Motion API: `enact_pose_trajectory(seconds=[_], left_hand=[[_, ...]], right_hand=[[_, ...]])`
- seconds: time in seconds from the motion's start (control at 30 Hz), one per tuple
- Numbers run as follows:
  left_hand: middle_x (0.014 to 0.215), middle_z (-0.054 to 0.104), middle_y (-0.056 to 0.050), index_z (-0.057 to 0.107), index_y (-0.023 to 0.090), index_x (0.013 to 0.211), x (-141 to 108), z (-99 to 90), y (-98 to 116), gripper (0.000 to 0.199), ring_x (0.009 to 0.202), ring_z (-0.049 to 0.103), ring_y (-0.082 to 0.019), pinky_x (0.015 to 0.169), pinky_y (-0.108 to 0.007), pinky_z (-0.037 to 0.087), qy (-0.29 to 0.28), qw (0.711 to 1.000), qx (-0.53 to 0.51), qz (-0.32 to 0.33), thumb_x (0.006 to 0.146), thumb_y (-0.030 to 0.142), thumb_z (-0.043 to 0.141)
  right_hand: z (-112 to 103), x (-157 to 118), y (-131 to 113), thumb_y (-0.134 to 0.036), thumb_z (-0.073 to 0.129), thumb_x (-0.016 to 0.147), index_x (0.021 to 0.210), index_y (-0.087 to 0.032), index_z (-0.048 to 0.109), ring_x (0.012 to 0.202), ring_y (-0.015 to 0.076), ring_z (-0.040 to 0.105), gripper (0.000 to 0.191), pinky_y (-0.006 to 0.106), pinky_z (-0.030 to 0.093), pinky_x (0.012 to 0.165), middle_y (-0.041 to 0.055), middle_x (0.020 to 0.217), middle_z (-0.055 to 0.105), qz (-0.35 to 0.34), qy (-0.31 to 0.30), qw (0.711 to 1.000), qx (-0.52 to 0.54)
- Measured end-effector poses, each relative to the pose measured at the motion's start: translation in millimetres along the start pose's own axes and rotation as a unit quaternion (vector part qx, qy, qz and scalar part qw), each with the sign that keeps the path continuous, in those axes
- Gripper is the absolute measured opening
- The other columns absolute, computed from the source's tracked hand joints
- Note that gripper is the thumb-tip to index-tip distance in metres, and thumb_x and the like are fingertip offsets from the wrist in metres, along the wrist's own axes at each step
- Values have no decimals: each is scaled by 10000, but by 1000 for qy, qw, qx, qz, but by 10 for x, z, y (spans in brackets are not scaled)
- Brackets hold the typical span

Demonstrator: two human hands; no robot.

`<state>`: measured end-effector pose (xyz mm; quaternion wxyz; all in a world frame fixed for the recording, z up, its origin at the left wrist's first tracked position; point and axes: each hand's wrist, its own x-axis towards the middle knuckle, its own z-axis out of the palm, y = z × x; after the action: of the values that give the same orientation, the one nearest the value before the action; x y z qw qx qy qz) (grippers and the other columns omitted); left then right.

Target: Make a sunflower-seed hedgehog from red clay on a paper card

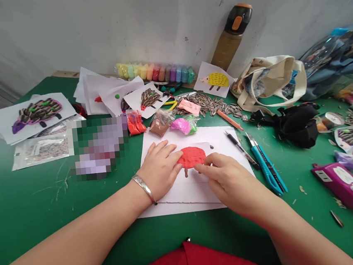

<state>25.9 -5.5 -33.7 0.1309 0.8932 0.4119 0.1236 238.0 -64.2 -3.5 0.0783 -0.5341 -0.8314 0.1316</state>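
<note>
A flat oval of red modelling clay (192, 157) lies on a white sheet of paper (182, 192), with a short brown clay leg below it. My left hand (162, 167) rests flat on the sheet, fingers spread, the fingertips at the left edge of the clay. At the lower right edge of the same clay, my right hand (222, 172) has its fingers curled and pressed together. What sits between those fingertips, if anything, is hidden. One small dark seed (211, 147) lies on the paper just above the right hand.
Behind the sheet are bagged brown clay (160, 124), bagged red clay (136, 123) and a sunflower seed pile (208, 103). To the right lie a pen (240, 148), a blue utility knife (267, 165) and a magenta tool (340, 185). Finished seed hedgehog pictures (37, 112) lie left; a bottle (228, 40) stands behind.
</note>
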Motion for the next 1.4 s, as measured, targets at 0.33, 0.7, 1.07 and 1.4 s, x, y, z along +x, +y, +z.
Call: enact_pose_trajectory(seconds=[0.33,0.7,1.07,1.4], left_hand=[[1282,585,-140,612,146,1218,6,1,0,332,1276,423,-341,1083,-600,303,5,1000,0,6,940,256,469],[1287,581,-142,615,157,1206,9,-8,5,324,1272,428,-342,1073,-602,309,5,1000,-8,5,933,256,470],[1298,578,-146,610,142,1221,9,-8,11,342,1272,422,-352,1078,-604,298,-1,1000,2,4,940,265,457],[1275,588,-143,622,161,1204,9,-5,3,325,1275,430,-352,1073,-611,307,11,1000,-10,4,930,260,478]], right_hand=[[-68,-13,77,-25,428,839,1137,-231,661,918,206,529,430,350,407,800,87,1075,578,-17,-4,1000,-26],[-75,-34,-20,-64,413,881,1071,-191,652,850,198,531,330,332,372,758,74,952,597,-14,-87,994,-68],[-139,-31,-34,-49,397,875,1174,-235,596,866,189,554,405,328,359,756,64,1016,607,-25,-107,992,-69],[-158,-45,-47,-76,426,888,1043,-224,637,874,189,571,301,336,359,752,55,1002,621,-31,-113,990,-76]])
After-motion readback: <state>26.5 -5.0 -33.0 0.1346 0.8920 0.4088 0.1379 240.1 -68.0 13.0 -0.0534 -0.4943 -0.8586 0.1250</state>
